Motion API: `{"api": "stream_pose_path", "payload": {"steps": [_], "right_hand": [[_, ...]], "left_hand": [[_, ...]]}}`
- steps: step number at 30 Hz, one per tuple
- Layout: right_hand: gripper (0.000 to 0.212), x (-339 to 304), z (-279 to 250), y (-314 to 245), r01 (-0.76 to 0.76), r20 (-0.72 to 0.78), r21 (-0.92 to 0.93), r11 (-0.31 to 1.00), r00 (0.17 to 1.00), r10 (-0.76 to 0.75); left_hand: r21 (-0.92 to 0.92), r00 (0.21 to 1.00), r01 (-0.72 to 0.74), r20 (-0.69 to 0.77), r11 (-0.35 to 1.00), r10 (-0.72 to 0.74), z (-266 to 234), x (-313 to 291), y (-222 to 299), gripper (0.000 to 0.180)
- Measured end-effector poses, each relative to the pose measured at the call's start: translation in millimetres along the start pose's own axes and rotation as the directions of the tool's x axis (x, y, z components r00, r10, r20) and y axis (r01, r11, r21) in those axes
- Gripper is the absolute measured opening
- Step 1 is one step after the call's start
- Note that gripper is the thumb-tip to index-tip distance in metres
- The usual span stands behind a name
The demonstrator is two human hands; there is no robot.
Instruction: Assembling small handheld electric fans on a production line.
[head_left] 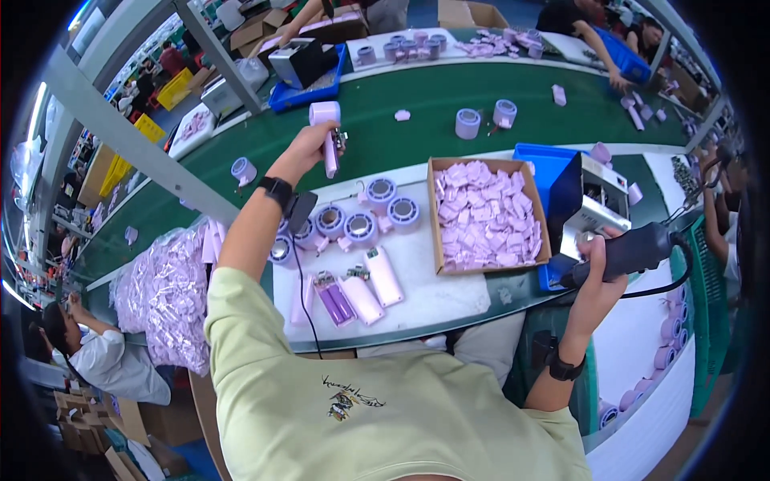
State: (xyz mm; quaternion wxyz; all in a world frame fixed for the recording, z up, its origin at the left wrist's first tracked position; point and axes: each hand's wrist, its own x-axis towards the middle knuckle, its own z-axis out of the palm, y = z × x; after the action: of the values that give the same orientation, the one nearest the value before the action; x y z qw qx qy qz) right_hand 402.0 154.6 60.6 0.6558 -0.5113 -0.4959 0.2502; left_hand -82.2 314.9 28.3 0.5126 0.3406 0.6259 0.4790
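Observation:
Stretched out over the green conveyor belt [385, 100], my left hand [306, 151] grips a pink handheld fan [325, 113] with a round head and a bare circuit board along its handle. My right hand [600, 276] is wrapped round a black electric screwdriver [638, 250], its tip pointing left near a blue bin [549, 277]. Between my arms, several round lilac fan heads [361, 228] stand on a white mat [449, 298]. Nearer me lie pink handle shells [383, 276], one of them open with purple batteries [335, 305] showing.
A cardboard box [432, 220] full of small pink parts stands right of the fan heads, beside a black-and-silver machine [593, 200]. At left bulges a plastic bag [164, 297] of pink parts. More fan heads [468, 123] ride on the belt. Co-workers sit across it and at both sides.

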Motion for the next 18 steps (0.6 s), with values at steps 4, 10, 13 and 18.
{"api": "stream_pose_path", "payload": {"steps": [4, 10, 13, 18], "right_hand": [[0.04, 3, 16, 0, 0.234, -0.125, -0.092, 0.968, 0.962, -0.244], [0.047, -61, 20, -3, 0.615, 0.125, -0.366, 0.699, 0.776, -0.618], [0.033, -54, 79, -70, 0.577, 0.613, -0.147, 0.803, 0.691, -0.384], [0.021, 16, 241, -73, 0.597, 0.896, -0.141, 0.79, 0.416, -0.155]], "left_hand": [[0.295, 0.97, 0.078, -0.245, 0.952, -0.004, -15, 60, -10, 0.047], [0.325, 0.988, 0.028, -0.153, 0.945, 0.023, -40, 15, 6, 0.052], [0.047, 0.993, -0.076, -0.083, 0.996, 0.08, -61, -38, 18, 0.043], [-0.214, 0.966, -0.207, 0.107, 0.955, 0.234, -103, -142, 15, 0.033]]}}
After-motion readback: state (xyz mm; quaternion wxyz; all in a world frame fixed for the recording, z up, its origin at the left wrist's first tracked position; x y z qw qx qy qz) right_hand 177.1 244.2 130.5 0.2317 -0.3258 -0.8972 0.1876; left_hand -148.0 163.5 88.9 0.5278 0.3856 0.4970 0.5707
